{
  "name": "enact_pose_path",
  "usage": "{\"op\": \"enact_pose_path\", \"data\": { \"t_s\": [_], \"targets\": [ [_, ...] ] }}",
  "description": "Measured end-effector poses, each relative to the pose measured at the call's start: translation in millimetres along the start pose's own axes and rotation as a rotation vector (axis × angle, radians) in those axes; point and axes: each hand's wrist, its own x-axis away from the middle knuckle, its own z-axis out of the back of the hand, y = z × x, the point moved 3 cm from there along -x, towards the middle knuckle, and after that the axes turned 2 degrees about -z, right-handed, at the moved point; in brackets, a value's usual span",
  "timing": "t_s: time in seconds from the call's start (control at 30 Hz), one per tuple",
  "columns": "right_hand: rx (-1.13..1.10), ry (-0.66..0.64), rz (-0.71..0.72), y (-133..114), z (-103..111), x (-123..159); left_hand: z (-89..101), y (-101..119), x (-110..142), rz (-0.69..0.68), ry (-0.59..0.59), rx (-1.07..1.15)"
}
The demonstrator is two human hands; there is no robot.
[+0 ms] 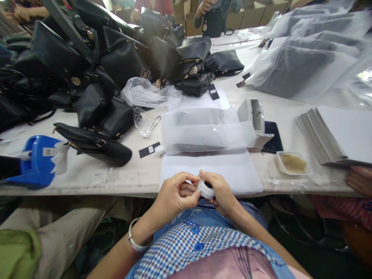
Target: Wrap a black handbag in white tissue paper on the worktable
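Just over the table's front edge, my right hand (218, 190) is closed around a small white roll (207, 190) with a dark centre. It looks like a roll of tape or stickers. The thumb and fingertips of my left hand (180, 192) pinch at the roll's left side; whether they hold its loose end cannot be seen. White sheets (232, 170) lie flat right behind my hands. Beyond them is a dark bag wrapped in thin white paper (203, 131). A black tag with a white label (149, 149) lies to the left of it.
Black handbags (122, 58) are heaped at the back left, and one bag (93, 143) lies nearer. A blue tape dispenser (37, 161) stands far left. On the right are a plastic tub (293, 163), a cardboard stack (337, 131) and wrapped bags (302, 66). Other people's hands are around the table.
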Motion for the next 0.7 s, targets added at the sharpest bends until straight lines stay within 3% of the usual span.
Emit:
{"op": "enact_pose_path", "data": {
  "t_s": [0.2, 0.43, 0.57, 0.7],
  "targets": [
    [-0.01, -0.008, -0.008, 4, 0, 3, -0.2, -2, 0, -0.065, 0.085, -0.092],
    [-0.111, 0.029, 0.102, -7, 7, 6, -7.0, 16, 3, -0.196, 0.022, -0.085],
    [-0.065, 0.078, 0.209, -9, 11, 7, -10.7, 23, 6, -0.322, 0.195, -0.312],
    [0.141, 0.261, 0.414, -17, 15, 16, -15.1, 28, 9, -0.412, 0.312, -0.479]
  ]
}}
